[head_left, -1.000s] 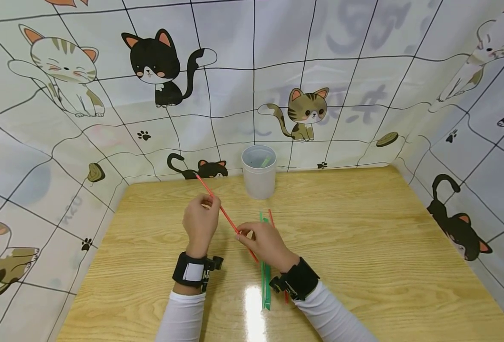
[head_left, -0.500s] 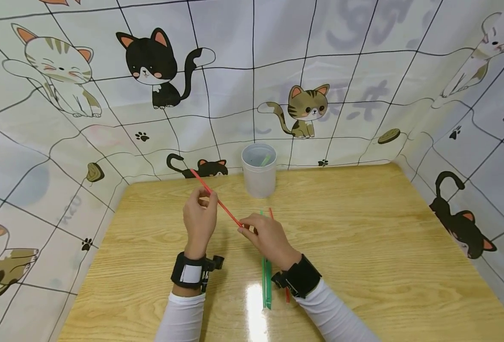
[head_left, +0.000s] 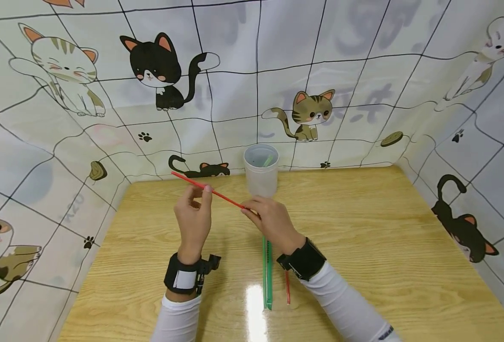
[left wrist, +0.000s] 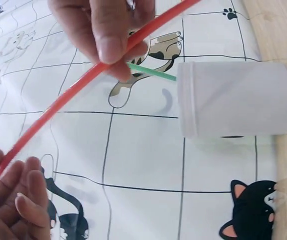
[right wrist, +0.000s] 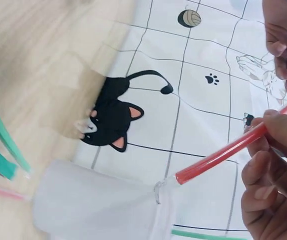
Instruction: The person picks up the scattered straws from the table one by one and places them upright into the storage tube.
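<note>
In the head view a red straw [head_left: 226,198] is held slanting above the table by both hands. My left hand [head_left: 193,219] pinches it between thumb and finger, with one end sticking out to the upper left. My right hand [head_left: 273,219] pinches it nearer the other end. In the right wrist view the red straw [right wrist: 218,155] ends in a bit of clear wrapper beyond the right hand [right wrist: 273,175]. Below the right hand, green straws [head_left: 269,280] and another red straw [head_left: 288,287] lie on the table, partly hidden by that hand and wrist.
A whitish cup [head_left: 261,178] stands at the table's back edge, just behind the right hand, with a green piece [head_left: 268,160] inside. The wooden table [head_left: 384,237] meets a cat-print cloth [head_left: 235,95] at its back and sides.
Both hands have moved up towards the cup. The red straw has tilted flatter, its left end swinging left, and the right hand now pinches close to its lower end.
</note>
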`<state>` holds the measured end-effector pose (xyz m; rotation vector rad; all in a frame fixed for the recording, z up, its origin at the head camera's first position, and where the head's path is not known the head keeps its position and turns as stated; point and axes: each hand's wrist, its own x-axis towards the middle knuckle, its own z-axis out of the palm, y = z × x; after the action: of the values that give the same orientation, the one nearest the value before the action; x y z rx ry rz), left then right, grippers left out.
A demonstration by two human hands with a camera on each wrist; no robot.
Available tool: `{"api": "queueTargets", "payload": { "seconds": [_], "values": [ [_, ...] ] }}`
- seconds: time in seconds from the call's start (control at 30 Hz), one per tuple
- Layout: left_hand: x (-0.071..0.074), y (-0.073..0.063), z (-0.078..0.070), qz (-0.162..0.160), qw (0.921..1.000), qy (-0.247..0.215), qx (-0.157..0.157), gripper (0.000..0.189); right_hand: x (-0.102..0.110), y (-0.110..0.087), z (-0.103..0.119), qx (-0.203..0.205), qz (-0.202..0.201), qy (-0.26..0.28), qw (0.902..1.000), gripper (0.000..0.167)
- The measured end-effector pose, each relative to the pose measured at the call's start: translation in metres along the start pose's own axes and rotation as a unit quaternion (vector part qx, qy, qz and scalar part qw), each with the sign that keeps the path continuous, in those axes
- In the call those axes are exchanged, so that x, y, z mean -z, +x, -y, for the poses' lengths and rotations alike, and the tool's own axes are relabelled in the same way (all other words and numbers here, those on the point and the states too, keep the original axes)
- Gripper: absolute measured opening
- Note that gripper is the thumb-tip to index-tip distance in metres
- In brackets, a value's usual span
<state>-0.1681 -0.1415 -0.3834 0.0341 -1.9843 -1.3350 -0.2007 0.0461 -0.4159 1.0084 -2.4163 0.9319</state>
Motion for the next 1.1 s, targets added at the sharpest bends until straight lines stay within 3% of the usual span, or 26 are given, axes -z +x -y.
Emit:
{"api": "queueTargets", "payload": {
  "seconds": [0.13, 0.27, 0.43, 0.57, 0.87, 1.1],
  "values": [
    [0.004, 0.006, -0.009, -0.04, 0.9964, -0.023, -0.07, 0.014, 0.009, 0.017, 0.001, 0.06, -0.042, -0.02, 0.9971, 0.013],
    [0.008, 0.012, -0.02, -0.069, 0.9889, -0.054, -0.12, 0.02, 0.021, 0.033, 0.004, 0.1, -0.071, -0.038, 0.9917, 0.013],
    [0.008, 0.018, -0.03, -0.093, 0.9805, -0.064, -0.161, 0.041, 0.031, 0.049, 0.005, 0.126, -0.093, -0.061, 0.9857, 0.014],
    [0.003, 0.021, -0.035, -0.101, 0.9734, -0.056, -0.198, 0.044, 0.033, 0.057, 0.002, 0.129, -0.109, -0.073, 0.9829, 0.016],
    [-0.017, 0.031, -0.043, -0.124, 0.9648, -0.053, -0.226, 0.041, 0.041, 0.072, -0.01, 0.132, -0.114, -0.068, 0.9823, 0.021],
    [-0.031, 0.044, -0.04, -0.136, 0.96, -0.054, -0.239, 0.04, 0.054, 0.078, -0.023, 0.101, -0.147, -0.048, 0.9828, 0.025]
  ]
}}
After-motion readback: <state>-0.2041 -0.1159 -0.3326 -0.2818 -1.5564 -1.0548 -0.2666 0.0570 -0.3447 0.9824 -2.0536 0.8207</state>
